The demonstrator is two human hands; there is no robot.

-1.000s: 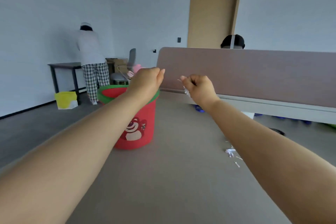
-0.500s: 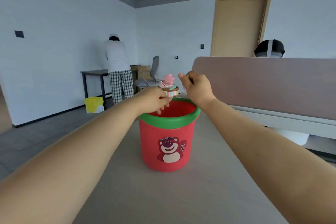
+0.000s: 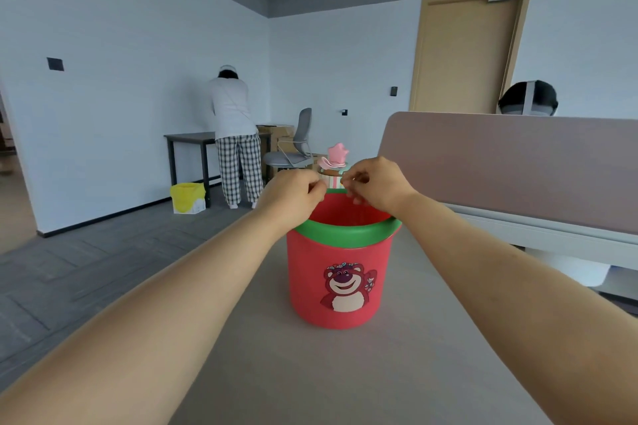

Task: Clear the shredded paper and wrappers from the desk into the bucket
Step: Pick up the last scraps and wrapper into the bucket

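A red bucket (image 3: pixel 340 286) with a green rim (image 3: pixel 345 235) and a bear picture stands on the grey desk (image 3: pixel 345 376), straight ahead. Both my hands hover over its mouth, near the far rim. My left hand (image 3: pixel 293 195) is curled shut, its fingertips touching those of my right hand (image 3: pixel 378 185). The right hand's fingers are curled and point down into the bucket. I see no paper or wrapper in either hand or on the desk; the inside of each fist is hidden.
A pink toy (image 3: pixel 336 154) sits just behind the bucket. A brown divider panel (image 3: pixel 500 166) runs along the desk's right side, with a person's head (image 3: pixel 528 98) behind it. At the back left a person (image 3: pixel 234 134) stands at a dark table, with a yellow bin (image 3: pixel 188 197) and an office chair (image 3: pixel 293 148) nearby.
My view swung left, bringing the bucket to the centre. Both hands moved over its mouth and came together. The white shreds seen in my right hand a second ago no longer show.
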